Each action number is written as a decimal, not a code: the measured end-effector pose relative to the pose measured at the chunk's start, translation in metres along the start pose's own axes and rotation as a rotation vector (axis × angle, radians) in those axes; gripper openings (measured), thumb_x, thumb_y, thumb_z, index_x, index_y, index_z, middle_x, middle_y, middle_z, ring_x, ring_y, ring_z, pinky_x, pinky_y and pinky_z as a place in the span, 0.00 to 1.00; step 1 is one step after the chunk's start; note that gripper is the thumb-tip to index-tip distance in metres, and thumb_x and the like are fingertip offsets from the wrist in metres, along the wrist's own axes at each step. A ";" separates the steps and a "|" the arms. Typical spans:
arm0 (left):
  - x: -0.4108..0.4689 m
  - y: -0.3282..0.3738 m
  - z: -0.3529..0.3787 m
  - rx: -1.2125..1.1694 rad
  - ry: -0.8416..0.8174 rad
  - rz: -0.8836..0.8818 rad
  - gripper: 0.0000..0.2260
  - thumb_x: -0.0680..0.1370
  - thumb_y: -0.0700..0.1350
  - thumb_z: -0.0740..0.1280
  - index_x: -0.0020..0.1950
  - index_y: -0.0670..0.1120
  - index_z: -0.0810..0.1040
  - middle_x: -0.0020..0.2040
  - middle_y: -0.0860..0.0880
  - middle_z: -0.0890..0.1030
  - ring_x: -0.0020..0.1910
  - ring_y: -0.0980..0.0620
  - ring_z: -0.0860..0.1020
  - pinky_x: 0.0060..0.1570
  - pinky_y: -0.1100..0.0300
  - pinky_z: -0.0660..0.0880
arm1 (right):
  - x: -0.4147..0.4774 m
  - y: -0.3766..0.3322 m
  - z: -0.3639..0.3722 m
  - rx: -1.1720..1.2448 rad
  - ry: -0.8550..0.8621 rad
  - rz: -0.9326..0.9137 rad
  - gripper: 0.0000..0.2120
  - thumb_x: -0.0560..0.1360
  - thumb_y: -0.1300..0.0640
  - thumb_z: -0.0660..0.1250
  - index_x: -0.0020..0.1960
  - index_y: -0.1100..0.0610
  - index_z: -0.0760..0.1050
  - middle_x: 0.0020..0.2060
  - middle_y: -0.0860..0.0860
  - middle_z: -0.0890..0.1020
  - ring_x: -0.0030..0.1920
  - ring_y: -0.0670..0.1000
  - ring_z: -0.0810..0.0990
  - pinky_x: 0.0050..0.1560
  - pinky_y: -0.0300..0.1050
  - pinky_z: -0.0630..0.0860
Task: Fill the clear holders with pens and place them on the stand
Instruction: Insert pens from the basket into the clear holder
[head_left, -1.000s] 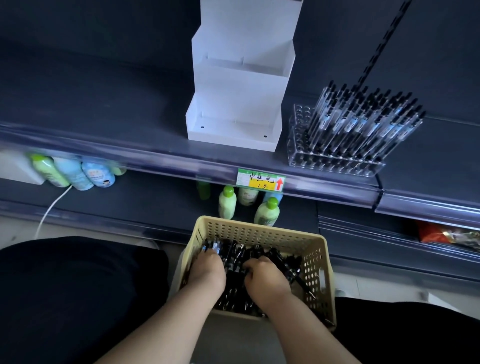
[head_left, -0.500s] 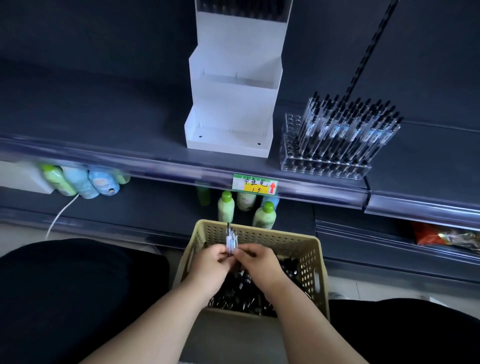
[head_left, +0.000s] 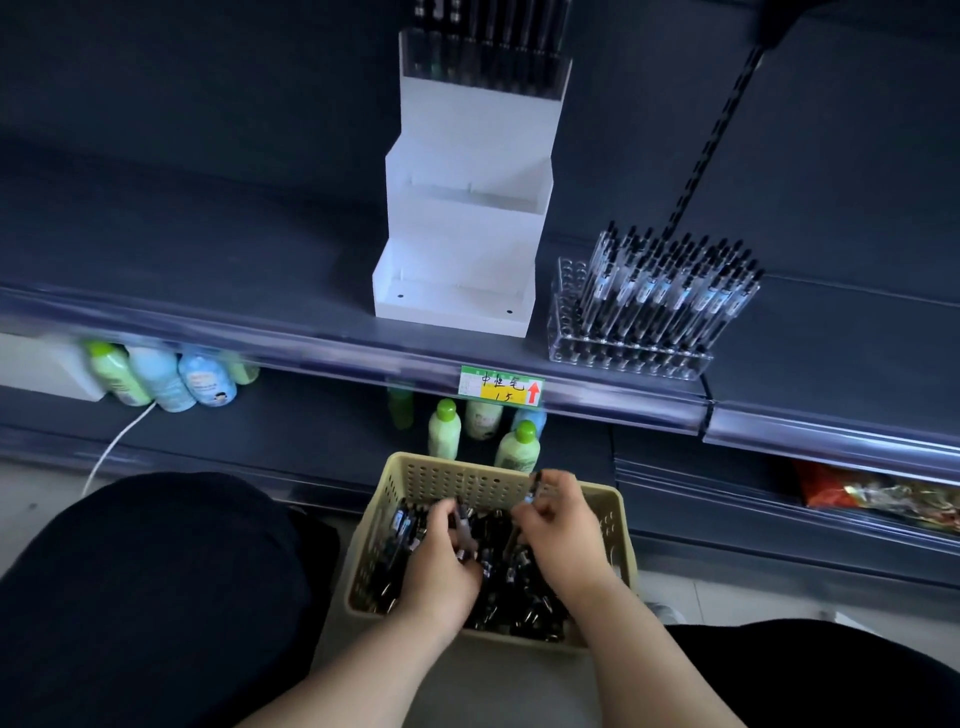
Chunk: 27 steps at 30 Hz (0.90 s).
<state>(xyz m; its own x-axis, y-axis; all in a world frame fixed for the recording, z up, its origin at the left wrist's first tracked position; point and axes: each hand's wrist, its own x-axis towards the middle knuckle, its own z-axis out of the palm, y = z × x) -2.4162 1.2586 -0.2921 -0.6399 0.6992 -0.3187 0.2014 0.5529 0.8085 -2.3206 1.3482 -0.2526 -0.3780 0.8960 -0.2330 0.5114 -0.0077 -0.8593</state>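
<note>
**Both hands in the pen basket, one holder filled on the shelf above**

Head view: The tan perforated basket (head_left: 618, 525) sits between the person's dark-clothed knees and is the centre of the work. Inside it lies a heap of loose pens (head_left: 498, 587), dark-bodied and jumbled. The left hand (head_left: 441, 566) is down in the basket's left half, fingers curled round a dark pen (head_left: 464, 525) that sticks up past the knuckles. The right hand (head_left: 558, 525) is over the basket's far right part, fingers bent and pinching an upright pen (head_left: 535, 486) whose top stands just above the far rim. The two hands are near each other but not touching.

Above and beyond the basket, on the dark shelf (head_left: 208, 270), stands the white stepped stand (head_left: 467, 244). Its lower tiers hold nothing, and on its top step sits a clear holder (head_left: 483, 67) with dark pens in it. Up and to the right of the basket, just beside the stand on the same shelf, a second clear holder (head_left: 628, 358) carries rows of leaning pens (head_left: 670, 291), with its left holes unfilled. Straight above the basket's far rim a green and yellow price label (head_left: 501, 384) is clipped to the shelf edge. Green-capped bottles (head_left: 444, 428) stand right behind the basket on the lower shelf.
</note>
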 end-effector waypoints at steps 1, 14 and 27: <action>0.001 0.004 -0.001 -0.023 0.008 -0.007 0.26 0.74 0.38 0.66 0.69 0.52 0.63 0.45 0.55 0.78 0.41 0.54 0.76 0.37 0.63 0.68 | 0.000 -0.004 -0.004 0.008 0.023 -0.012 0.11 0.74 0.57 0.65 0.54 0.47 0.68 0.40 0.47 0.82 0.36 0.47 0.80 0.30 0.32 0.71; 0.017 0.113 -0.049 -0.419 0.121 0.264 0.07 0.80 0.47 0.62 0.58 0.53 0.72 0.47 0.50 0.83 0.48 0.49 0.82 0.52 0.44 0.77 | 0.009 -0.106 -0.058 -0.002 0.178 -0.398 0.04 0.77 0.55 0.63 0.44 0.46 0.73 0.38 0.47 0.82 0.40 0.47 0.81 0.40 0.38 0.76; 0.081 0.232 -0.113 -0.472 0.171 0.671 0.10 0.71 0.52 0.68 0.51 0.53 0.77 0.45 0.55 0.85 0.47 0.56 0.83 0.50 0.47 0.79 | 0.075 -0.216 -0.141 -0.105 0.566 -0.754 0.07 0.71 0.54 0.70 0.40 0.43 0.74 0.33 0.37 0.79 0.36 0.35 0.78 0.39 0.26 0.72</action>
<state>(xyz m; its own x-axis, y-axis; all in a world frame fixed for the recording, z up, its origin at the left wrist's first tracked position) -2.5052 1.3928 -0.0745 -0.6061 0.7131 0.3525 0.2722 -0.2304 0.9342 -2.3501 1.4795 -0.0203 -0.2207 0.7308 0.6460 0.3625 0.6763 -0.6412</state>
